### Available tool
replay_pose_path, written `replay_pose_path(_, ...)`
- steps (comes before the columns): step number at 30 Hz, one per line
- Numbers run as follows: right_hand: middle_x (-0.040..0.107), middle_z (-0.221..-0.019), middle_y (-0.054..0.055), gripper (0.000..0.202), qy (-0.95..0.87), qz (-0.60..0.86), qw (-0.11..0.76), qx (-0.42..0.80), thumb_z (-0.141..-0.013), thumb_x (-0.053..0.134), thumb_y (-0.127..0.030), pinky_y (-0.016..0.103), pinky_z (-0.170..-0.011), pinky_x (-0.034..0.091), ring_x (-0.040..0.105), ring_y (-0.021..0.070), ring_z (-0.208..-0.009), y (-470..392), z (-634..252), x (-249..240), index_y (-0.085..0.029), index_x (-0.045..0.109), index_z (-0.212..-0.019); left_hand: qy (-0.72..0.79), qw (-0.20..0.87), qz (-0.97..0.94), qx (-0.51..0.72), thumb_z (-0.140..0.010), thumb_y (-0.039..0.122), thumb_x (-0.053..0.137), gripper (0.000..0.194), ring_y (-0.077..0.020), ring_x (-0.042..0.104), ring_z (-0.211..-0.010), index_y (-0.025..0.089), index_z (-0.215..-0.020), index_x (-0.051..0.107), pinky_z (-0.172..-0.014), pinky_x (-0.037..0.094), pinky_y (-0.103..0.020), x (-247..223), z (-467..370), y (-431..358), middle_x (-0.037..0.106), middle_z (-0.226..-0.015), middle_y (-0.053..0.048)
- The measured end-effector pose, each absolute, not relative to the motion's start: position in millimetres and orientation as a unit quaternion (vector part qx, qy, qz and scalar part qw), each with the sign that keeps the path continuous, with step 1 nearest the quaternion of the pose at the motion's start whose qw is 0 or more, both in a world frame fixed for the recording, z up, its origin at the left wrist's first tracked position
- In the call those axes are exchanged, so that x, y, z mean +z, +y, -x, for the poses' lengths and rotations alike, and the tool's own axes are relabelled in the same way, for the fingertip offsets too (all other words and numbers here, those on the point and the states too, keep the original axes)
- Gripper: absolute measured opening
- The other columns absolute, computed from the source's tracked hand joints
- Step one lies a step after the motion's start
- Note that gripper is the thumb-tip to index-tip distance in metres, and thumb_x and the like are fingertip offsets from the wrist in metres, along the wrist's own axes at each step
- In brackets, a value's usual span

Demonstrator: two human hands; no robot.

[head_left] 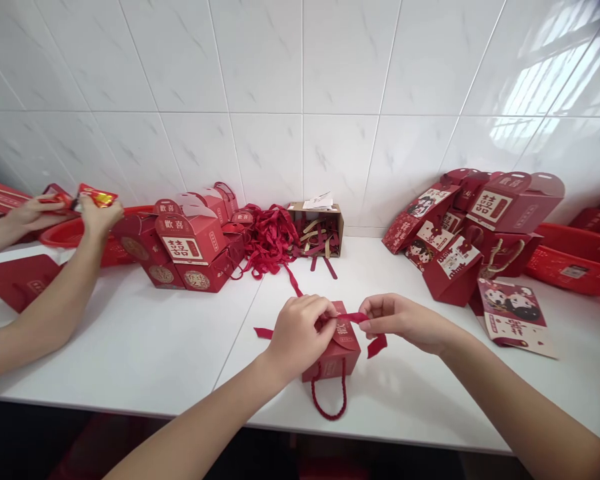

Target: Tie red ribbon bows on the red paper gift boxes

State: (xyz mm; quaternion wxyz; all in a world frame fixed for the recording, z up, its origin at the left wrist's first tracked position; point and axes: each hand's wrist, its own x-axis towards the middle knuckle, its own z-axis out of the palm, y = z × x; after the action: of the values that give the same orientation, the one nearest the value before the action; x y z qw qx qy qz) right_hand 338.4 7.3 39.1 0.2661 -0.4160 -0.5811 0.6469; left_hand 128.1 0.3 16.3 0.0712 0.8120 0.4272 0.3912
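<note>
A small red gift box (335,360) with a dark red rope handle (329,416) stands near the table's front edge. Across its top runs a red ribbon (353,317), its loose ends hanging out on both sides. My left hand (300,333) is closed over the box's upper left, pinching the ribbon. To the right, my right hand (397,322) grips the other part of the same ribbon between thumb and fingers, a little apart from the box. My left hand hides much of the box's left side.
Behind lies a heap of red ribbon (270,241) beside an open carton (341,230) of strips. Red boxes (190,240) are stacked left, more boxes (515,203) right, near a red basket (575,263). At far left a co-worker's hands (97,213) hold a shiny packet.
</note>
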Motion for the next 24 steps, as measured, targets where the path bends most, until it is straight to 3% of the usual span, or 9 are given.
replay_pose_path(3,0.055,-0.062,-0.002,0.033,-0.607,0.448,0.225,0.617,-0.074,0.072,-0.047,0.022,-0.051,0.034,0.048,0.0103,-0.058,5,-342,39,-0.016,0.06,-0.074,0.427,0.053,-0.81,0.398,-0.074,0.009,0.054,0.013,-0.0144,0.058,-0.065,0.02,-0.069,0.051,-0.069,0.042,-0.031,15,-127,0,0.063,-0.068,0.003)
replay_pose_path(5,0.055,-0.061,-0.001,0.039,-0.627,0.448,0.212,0.601,-0.082,0.061,-0.054,0.023,-0.054,0.035,0.049,0.011,-0.06,2,-344,39,-0.016,0.061,-0.074,0.426,0.053,-0.809,0.403,-0.074,0.009,0.053,0.012,-0.0142,0.057,-0.065,0.02,-0.073,0.051,-0.068,0.042,-0.03,14,-127,0,0.061,-0.067,0.003)
replay_pose_path(8,0.057,-0.065,0.0,0.036,-0.638,0.436,0.203,0.601,-0.082,0.062,-0.05,0.024,-0.061,0.037,0.051,0.0111,-0.064,-5,-347,38,-0.015,0.061,-0.074,0.429,0.058,-0.804,0.408,-0.074,0.008,0.051,0.014,-0.0146,0.057,-0.066,0.021,-0.08,0.052,-0.069,0.043,-0.03,14,-127,0,0.06,-0.068,0.004)
replay_pose_path(12,0.059,-0.07,0.0,0.03,-0.619,0.434,0.199,0.624,-0.075,0.072,-0.042,0.023,-0.054,0.034,0.048,0.0102,-0.06,-13,-349,34,-0.016,0.057,-0.077,0.44,0.059,-0.8,0.405,-0.074,0.009,0.049,0.015,-0.0159,0.058,-0.067,0.022,-0.082,0.052,-0.069,0.043,-0.031,14,-127,-1,0.062,-0.07,0.003)
replay_pose_path(17,0.059,-0.073,-0.001,0.027,-0.633,0.414,0.237,0.61,-0.076,0.072,-0.042,0.026,-0.063,0.038,0.05,0.0125,-0.067,-19,-343,32,-0.017,0.062,-0.082,0.436,0.055,-0.802,0.405,-0.082,0.019,0.049,0.006,-0.0165,0.06,-0.069,0.021,-0.079,0.054,-0.07,0.043,-0.032,19,-128,-2,0.065,-0.071,0.001)
replay_pose_path(21,0.06,-0.072,-0.001,0.032,-0.633,0.43,0.307,0.566,-0.078,0.067,-0.048,0.027,-0.067,0.038,0.051,0.0134,-0.068,-16,-331,33,-0.017,0.064,-0.075,0.435,0.022,-0.807,0.399,-0.089,0.027,0.046,0.024,-0.0158,0.058,-0.066,0.02,-0.067,0.052,-0.067,0.042,-0.031,25,-129,0,0.062,-0.067,0.0)
replay_pose_path(24,0.061,-0.075,-0.001,0.029,-0.61,0.413,0.363,0.57,-0.078,0.069,-0.046,0.028,-0.07,0.041,0.055,0.0138,-0.072,-13,-321,34,-0.018,0.061,-0.076,0.431,0.002,-0.805,0.407,-0.088,0.025,0.048,0.02,-0.0154,0.056,-0.064,0.02,-0.069,0.052,-0.067,0.043,-0.031,28,-128,2,0.062,-0.066,0.0)
